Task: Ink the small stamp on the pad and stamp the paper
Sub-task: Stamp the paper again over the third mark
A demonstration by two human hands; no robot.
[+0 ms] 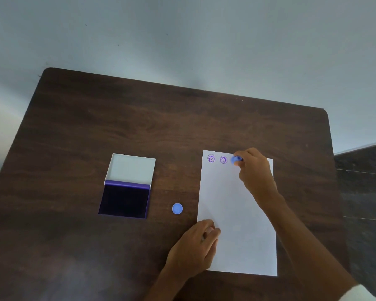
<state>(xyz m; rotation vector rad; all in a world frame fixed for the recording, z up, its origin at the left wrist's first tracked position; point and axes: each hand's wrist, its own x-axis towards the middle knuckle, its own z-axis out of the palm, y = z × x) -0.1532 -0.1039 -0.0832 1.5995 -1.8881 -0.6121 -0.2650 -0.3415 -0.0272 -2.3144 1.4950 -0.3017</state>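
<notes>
A white sheet of paper (237, 213) lies on the right part of the dark wooden table (117, 127). Two round purple stamp marks (217, 159) sit side by side near its top left corner. My right hand (254, 170) is closed on a small blue stamp (234, 160) at the paper's top edge, just right of the marks. My left hand (195, 250) rests with curled fingers on the paper's lower left edge. An open ink pad (125, 200) with dark purple ink and a raised white lid lies to the left of the paper.
A small round blue cap (177, 208) lies on the table between the ink pad and the paper. A pale wall stands behind the table's far edge. A dark tiled floor (365, 192) shows past the table's right edge.
</notes>
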